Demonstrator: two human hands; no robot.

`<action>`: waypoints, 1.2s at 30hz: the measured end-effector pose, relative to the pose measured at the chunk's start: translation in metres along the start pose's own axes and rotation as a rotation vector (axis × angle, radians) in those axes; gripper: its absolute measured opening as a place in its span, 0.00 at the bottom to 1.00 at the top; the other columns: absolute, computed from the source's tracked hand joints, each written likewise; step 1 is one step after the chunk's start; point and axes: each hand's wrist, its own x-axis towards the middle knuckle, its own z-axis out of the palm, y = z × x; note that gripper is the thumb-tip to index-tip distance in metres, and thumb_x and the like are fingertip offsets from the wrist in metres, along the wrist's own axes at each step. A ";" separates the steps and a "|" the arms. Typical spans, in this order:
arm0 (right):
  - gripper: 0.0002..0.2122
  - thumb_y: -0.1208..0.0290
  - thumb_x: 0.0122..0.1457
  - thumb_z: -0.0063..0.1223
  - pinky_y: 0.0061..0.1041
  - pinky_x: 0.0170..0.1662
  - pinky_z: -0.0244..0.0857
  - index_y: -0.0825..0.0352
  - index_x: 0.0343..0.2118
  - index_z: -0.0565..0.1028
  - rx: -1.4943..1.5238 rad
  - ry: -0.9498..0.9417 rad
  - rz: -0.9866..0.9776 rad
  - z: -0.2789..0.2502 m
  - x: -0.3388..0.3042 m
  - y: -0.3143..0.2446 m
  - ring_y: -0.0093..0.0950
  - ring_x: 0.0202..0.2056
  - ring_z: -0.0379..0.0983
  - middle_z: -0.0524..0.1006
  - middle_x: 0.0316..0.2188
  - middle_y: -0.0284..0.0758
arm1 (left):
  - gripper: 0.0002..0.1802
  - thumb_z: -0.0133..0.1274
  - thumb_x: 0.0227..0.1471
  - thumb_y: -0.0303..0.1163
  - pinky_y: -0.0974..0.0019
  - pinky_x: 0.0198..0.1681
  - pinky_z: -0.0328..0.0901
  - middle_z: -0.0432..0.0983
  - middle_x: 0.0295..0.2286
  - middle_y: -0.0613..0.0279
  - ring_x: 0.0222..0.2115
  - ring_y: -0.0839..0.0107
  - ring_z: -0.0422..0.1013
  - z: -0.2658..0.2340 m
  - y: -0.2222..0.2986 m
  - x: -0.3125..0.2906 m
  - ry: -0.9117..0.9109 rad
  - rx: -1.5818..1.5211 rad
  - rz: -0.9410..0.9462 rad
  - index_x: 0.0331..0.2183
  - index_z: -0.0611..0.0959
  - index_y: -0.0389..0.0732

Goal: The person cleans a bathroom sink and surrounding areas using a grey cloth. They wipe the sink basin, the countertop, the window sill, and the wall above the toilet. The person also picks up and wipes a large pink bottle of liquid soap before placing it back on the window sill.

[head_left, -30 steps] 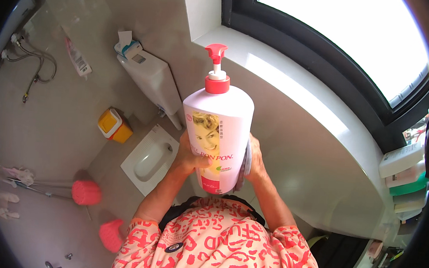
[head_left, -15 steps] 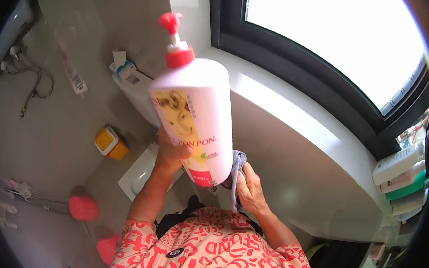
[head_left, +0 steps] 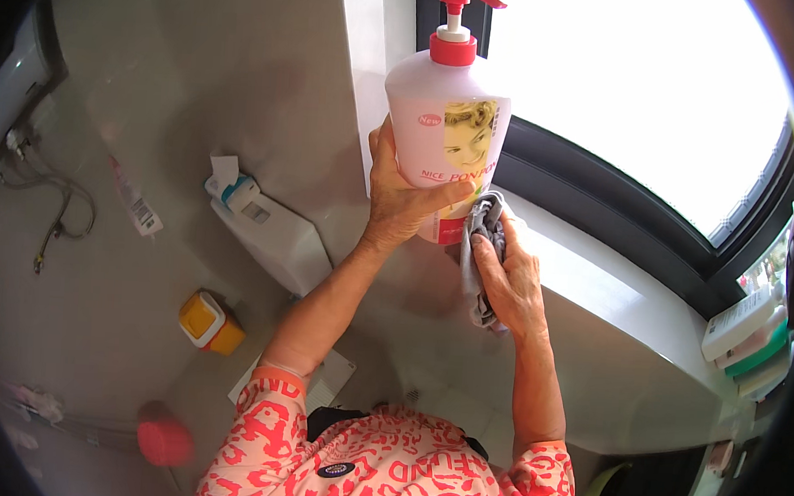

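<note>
A large pale pink pump bottle (head_left: 420,141) with a red pump top and a printed label is held up in front of me, nearly upright. My left hand (head_left: 404,194) wraps round its lower left side, thumb across the front label. In my right hand (head_left: 514,277) is a crumpled grey cloth (head_left: 482,261), pressed against the bottle's lower right side. The cloth hides part of the bottle's base.
A window with a dark frame (head_left: 589,177) and a pale sill (head_left: 601,290) lie to the right. Several bottles (head_left: 743,324) stand at the sill's far right end. On the left are a white toilet tank (head_left: 281,242) with a tissue pack on it, a yellow bin (head_left: 212,322) and a red stool-like object (head_left: 165,435).
The bottle has moved up and to the right, turned more upright, and its pump now points right. Both hands have risen with it, the cloth now against its lower side.
</note>
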 end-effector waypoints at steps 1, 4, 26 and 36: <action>0.24 0.66 0.57 0.48 0.39 0.47 0.62 0.77 0.53 0.62 -0.005 -0.018 0.050 0.004 0.005 0.000 0.49 0.42 0.70 0.71 0.42 0.53 | 0.53 0.71 0.29 0.35 0.59 0.54 0.59 0.55 0.42 0.60 0.49 0.66 0.57 -0.001 -0.004 0.004 0.003 0.000 0.009 0.56 0.60 0.39; 0.26 0.64 0.57 0.48 0.39 0.42 0.65 0.76 0.54 0.61 0.015 -0.051 0.242 0.015 0.021 -0.014 0.50 0.36 0.74 0.76 0.34 0.53 | 0.55 0.71 0.29 0.36 0.59 0.55 0.58 0.55 0.43 0.58 0.51 0.64 0.56 -0.001 -0.009 0.019 0.015 0.083 0.063 0.57 0.58 0.39; 0.27 0.65 0.55 0.50 0.44 0.41 0.65 0.70 0.56 0.59 -0.177 0.079 0.108 0.053 0.060 -0.005 0.53 0.38 0.70 0.71 0.40 0.53 | 0.38 0.45 0.56 0.49 0.49 0.59 0.42 0.43 0.56 0.42 0.56 0.50 0.43 -0.013 -0.034 -0.020 -0.060 0.479 0.240 0.59 0.59 0.36; 0.17 0.81 0.48 0.55 0.34 0.25 0.69 0.61 0.43 0.74 -0.216 0.663 -0.469 0.014 0.044 0.004 0.40 0.28 0.72 0.70 0.35 0.45 | 0.29 0.49 0.54 0.42 0.50 0.60 0.43 0.47 0.56 0.51 0.57 0.57 0.47 -0.002 -0.046 -0.054 -0.018 0.354 0.529 0.52 0.66 0.34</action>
